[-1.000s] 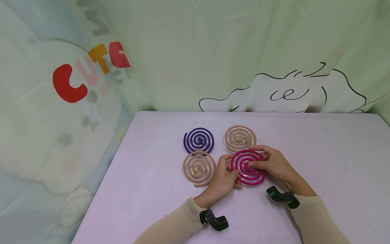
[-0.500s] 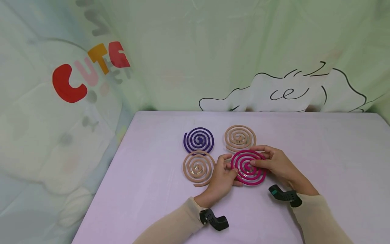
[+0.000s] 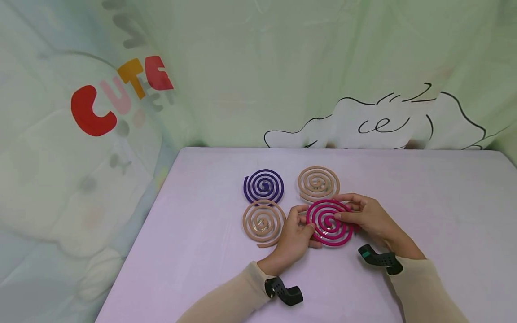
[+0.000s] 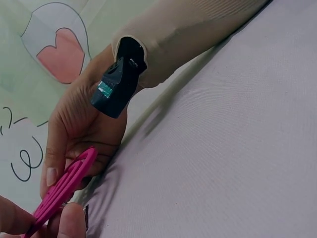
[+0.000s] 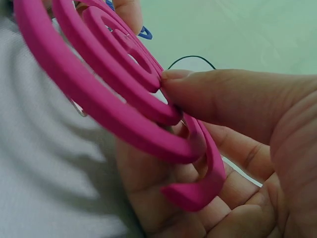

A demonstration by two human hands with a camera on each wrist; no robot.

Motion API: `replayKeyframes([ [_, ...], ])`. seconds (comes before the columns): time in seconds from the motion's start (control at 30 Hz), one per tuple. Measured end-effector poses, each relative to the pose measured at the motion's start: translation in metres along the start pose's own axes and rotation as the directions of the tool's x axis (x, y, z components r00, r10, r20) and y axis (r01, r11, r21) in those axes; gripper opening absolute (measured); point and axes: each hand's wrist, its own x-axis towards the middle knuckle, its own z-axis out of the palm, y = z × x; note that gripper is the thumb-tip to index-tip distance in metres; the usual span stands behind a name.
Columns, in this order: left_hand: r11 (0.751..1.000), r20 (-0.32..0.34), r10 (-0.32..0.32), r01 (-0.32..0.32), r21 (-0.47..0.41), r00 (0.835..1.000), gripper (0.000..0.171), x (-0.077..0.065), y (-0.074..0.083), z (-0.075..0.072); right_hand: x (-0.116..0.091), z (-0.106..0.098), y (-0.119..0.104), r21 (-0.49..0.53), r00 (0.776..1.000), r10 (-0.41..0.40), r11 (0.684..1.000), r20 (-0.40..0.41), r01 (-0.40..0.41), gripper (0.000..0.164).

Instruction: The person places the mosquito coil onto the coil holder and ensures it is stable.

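A magenta mosquito coil is held tilted between both hands over the table. My left hand pinches its left edge, thumb in front and fingers behind; its fingertips show at the lower left of the left wrist view. My right hand holds the right side, with the thumb pressed on the inner rings and the fingers curled behind. In the right wrist view, the coil's blunt outer end hangs beside those fingers. A thin metal piece shows behind the rings.
A tan coil lies left of my left hand, its far edge overlapping a dark purple coil. Another tan coil sits just beyond the magenta one. All lie on a pale lilac table, with a printed curtain behind.
My right hand has slid slightly to the right, its thumb moving a little outward from the coil's centre. The left hand and the lying coils stay put.
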Motion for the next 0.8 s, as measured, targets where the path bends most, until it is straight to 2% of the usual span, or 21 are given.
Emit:
replayKeyframes([
  [0.6,1.0,-0.015,-0.006,0.007,0.024,1.0,0.044,0.0069,-0.0025,0.0029,0.0044,-0.0042,0.0033,-0.049,1.0,-0.01,0.999,-0.016,0.009,0.058],
  [0.8,0.994,-0.025,-0.017,0.019,0.107,1.0,0.054,0.0044,0.0008,0.0038,0.0035,-0.0042,0.0012,-0.117,0.999,-0.027,0.993,-0.03,0.024,0.054],
])
